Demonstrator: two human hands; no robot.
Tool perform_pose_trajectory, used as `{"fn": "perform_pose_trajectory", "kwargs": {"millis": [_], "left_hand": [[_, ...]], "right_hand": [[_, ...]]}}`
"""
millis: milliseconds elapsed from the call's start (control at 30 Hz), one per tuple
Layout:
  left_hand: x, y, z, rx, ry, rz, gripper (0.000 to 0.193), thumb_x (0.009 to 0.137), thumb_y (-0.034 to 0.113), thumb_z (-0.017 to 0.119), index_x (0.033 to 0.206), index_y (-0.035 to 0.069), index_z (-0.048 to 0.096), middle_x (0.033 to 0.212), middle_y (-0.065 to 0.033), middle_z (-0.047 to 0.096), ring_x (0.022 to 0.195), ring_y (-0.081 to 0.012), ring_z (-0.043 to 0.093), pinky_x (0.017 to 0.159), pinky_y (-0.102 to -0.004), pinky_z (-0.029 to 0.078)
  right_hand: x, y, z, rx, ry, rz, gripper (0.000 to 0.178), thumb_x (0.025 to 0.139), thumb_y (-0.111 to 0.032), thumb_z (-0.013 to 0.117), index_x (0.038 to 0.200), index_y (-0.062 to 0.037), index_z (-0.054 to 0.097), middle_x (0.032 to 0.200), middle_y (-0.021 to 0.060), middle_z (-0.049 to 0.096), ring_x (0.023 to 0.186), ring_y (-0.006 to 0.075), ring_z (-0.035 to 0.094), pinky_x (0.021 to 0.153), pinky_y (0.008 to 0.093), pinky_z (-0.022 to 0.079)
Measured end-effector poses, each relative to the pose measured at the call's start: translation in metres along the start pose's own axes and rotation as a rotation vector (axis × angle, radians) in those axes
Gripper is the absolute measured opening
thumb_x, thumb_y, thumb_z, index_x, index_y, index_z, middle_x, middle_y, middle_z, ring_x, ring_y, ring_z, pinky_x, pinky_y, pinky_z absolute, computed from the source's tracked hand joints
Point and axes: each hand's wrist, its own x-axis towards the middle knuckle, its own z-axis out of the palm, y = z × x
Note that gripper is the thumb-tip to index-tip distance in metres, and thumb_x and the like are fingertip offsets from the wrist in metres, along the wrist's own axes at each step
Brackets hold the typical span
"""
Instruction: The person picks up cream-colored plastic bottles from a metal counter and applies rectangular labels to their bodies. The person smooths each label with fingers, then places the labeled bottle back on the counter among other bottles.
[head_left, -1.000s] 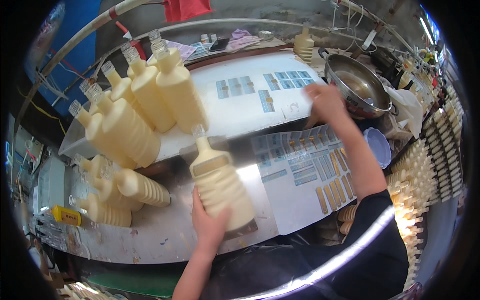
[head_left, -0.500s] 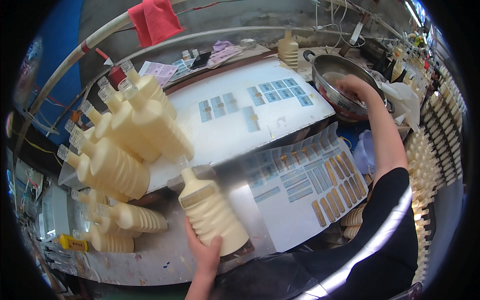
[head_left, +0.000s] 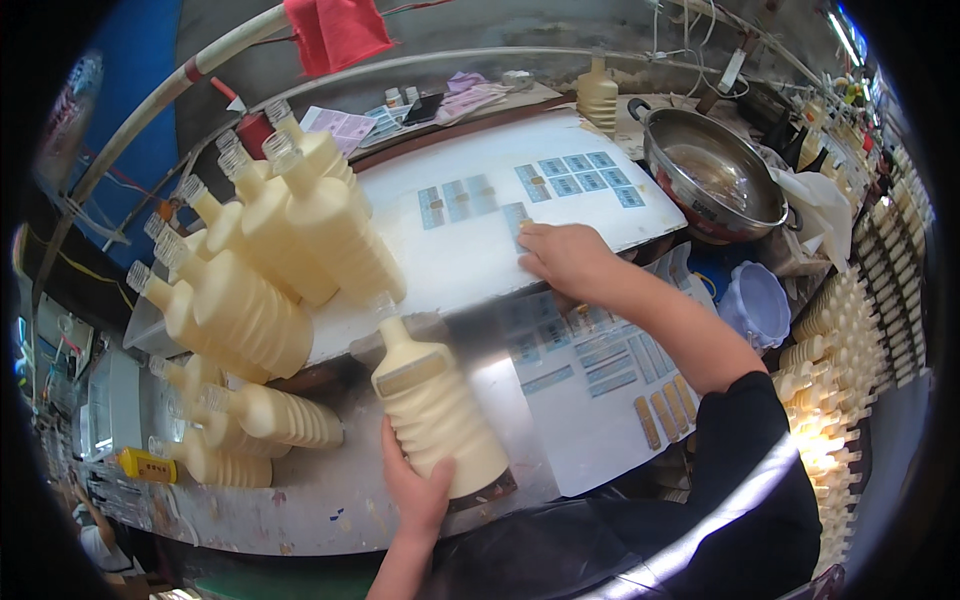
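Observation:
My left hand (head_left: 418, 492) is wrapped round the lower side of a cream plastic bottle (head_left: 440, 425), which leans on the metal bench with its neck pointing away from me. A narrow greyish-gold strip label (head_left: 413, 371) runs across the bottle's shoulder, and ridges circle its body. On the white board (head_left: 450, 265), my right hand (head_left: 572, 258) has its fingers closed at a small blue label (head_left: 514, 216), covering the label's lower part. More small blue labels (head_left: 585, 175) lie in groups on the board beyond that hand.
Several cream bottles (head_left: 330, 225) stand crowded at the left. A steel pot (head_left: 715, 165) with liquid sits at the back right, above a lilac bucket (head_left: 755, 305). A label sheet (head_left: 590, 450) hangs over the bench front. Stacked bottles (head_left: 850, 320) line the right side.
My right hand has come out of the pot and moved left to the blue label on the board. My left hand still holds the bottle. The whole view has shifted slightly.

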Motion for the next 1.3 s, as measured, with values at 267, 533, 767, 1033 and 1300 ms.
{"fn": "perform_pose_trajectory", "kwargs": {"millis": [267, 533, 767, 1033, 1300], "left_hand": [[-0.001, -0.01, 0.001, 0.055, 0.053, 0.067, 0.08, 0.085, 0.008, 0.064, 0.157, -0.003, 0.031, 0.141, -0.0211, 0.054, 0.129, -0.0302, 0.056, 0.111, -0.0418, 0.044], [-0.037, -0.02, -0.011, 0.252, 0.115, 0.137, 0.074, 0.084, 0.012, 0.066, 0.151, -0.004, 0.038, 0.136, -0.0212, 0.052, 0.129, -0.036, 0.05, 0.115, -0.0474, 0.034], [-0.04, -0.008, -0.02, 0.325, 0.046, 0.136, 0.078, 0.077, 0.021, 0.078, 0.145, 0.0, 0.045, 0.133, -0.0195, 0.054, 0.126, -0.0363, 0.052, 0.11, -0.0463, 0.04], [-0.028, 0.001, -0.031, -0.496, -0.113, -0.071, 0.072, 0.093, 0.029, 0.073, 0.151, 0.002, 0.039, 0.145, -0.0147, 0.047, 0.136, -0.0271, 0.045, 0.117, -0.0423, 0.034], [-0.027, -0.01, -0.006, 0.006, 0.021, -0.007, 0.055, 0.104, 0.02, 0.06, 0.15, 0.006, 0.035, 0.14, -0.013, 0.046, 0.13, -0.022, 0.044, 0.116, -0.0374, 0.032]], "right_hand": [[-0.044, -0.027, 0.025, -0.176, 0.3, -0.026, 0.035, 0.085, -0.014, 0.075, 0.116, -0.0035, 0.063, 0.121, 0.0147, 0.069, 0.088, 0.0343, 0.072, 0.076, 0.0419, 0.059], [-0.048, -0.018, 0.006, 0.062, 0.462, -0.115, 0.017, 0.088, -0.015, 0.075, 0.093, 0.0013, 0.076, 0.091, 0.0123, 0.077, 0.08, 0.0257, 0.074, 0.072, 0.034, 0.057], [-0.079, -0.129, -0.029, 0.746, 0.08, -0.102, 0.02, 0.091, -0.009, 0.068, 0.106, -0.0002, 0.078, 0.091, 0.0079, 0.078, 0.076, 0.011, 0.07, 0.068, 0.0254, 0.056], [-0.136, -0.169, 0.013, -0.026, 0.293, -0.975, 0.014, 0.079, -0.013, 0.07, 0.093, -0.0086, 0.07, 0.105, 0.0072, 0.07, 0.061, 0.014, 0.064, 0.048, 0.0292, 0.05], [-0.131, -0.146, 0.028, -0.09, 0.481, -0.994, 0.018, 0.077, -0.016, 0.072, 0.093, -0.0081, 0.072, 0.097, 0.0029, 0.066, 0.054, 0.0127, 0.058, 0.045, 0.0287, 0.048]]}}
